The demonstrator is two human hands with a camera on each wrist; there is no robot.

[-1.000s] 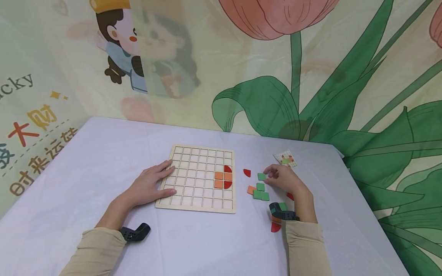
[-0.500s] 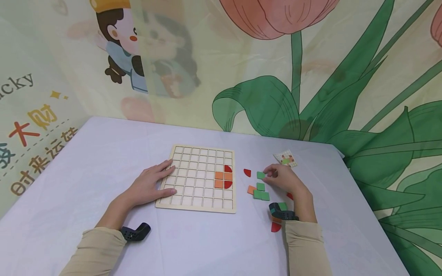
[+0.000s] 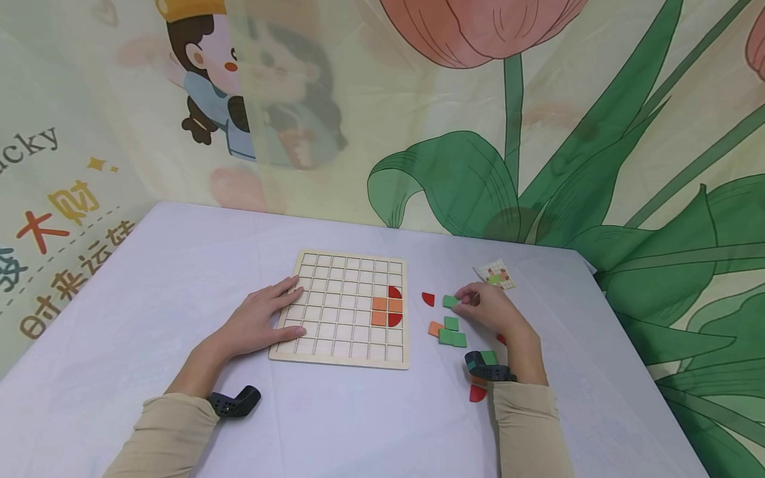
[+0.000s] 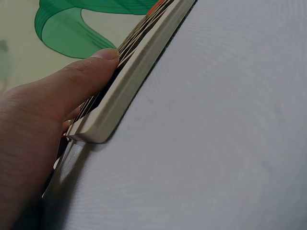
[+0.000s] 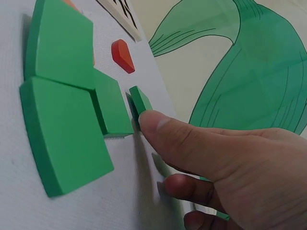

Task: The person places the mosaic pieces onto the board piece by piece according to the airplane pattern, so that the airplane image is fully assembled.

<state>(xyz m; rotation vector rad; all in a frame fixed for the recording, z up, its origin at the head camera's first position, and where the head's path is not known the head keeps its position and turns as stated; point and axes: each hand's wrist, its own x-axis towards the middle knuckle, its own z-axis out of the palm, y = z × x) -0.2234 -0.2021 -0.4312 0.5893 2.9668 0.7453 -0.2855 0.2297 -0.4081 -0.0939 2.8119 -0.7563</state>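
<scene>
My left hand (image 3: 254,318) rests on the left side of a pale wooden grid board (image 3: 335,355), fingers and thumb spread straight over its edge. In the left wrist view the thumb (image 4: 86,76) lies across the board's rim (image 4: 124,105). On the board's right side sit several orange squares (image 3: 379,318) and two red quarter-round pieces (image 3: 394,320). My right hand (image 3: 493,309) pinches a green square tile (image 3: 450,301) to the right of the board. In the right wrist view this green tile (image 5: 140,99) stands tilted at the thumb tip.
Close to the right hand lie loose green tiles (image 3: 452,337), an orange tile (image 3: 435,328) and a red quarter-round piece (image 3: 428,299). Another red piece (image 3: 477,394) lies near the right wrist. A small patterned card (image 3: 496,273) lies behind the right hand.
The green tile at my right fingertips has shifted slightly away from me and to the left, with the hand following a little. My left hand and the board have stayed put.
</scene>
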